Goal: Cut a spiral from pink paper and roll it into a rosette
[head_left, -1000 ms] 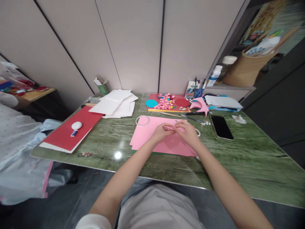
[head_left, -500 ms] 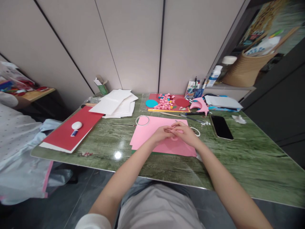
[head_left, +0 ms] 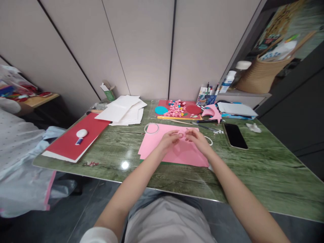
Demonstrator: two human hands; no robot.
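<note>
Over the sheets of pink paper (head_left: 154, 148), both my hands meet at a small pink paper piece (head_left: 183, 133), mostly covered by the fingers. My left hand (head_left: 170, 140) pinches it from the left between thumb and forefinger. From the right, my right hand (head_left: 196, 137) closes its fingertips on the same piece, with the fingers bent. A white ring (head_left: 151, 128) lies on the far left corner of the pink sheets. Another white ring (head_left: 209, 141) shows partly beyond my right hand.
Behind the sheets, small folded pink pieces (head_left: 174, 109) are heaped on red paper. A phone (head_left: 235, 135) lies to the right. White sheets (head_left: 118, 108) and a red sheet (head_left: 78, 138) are at the left, where another person's sleeve (head_left: 15, 141) shows at the table's side.
My fingertips overlapped half a second ago, with a pink curl hanging below them. Now the hands have drawn slightly apart, the small pink piece showing between them.
</note>
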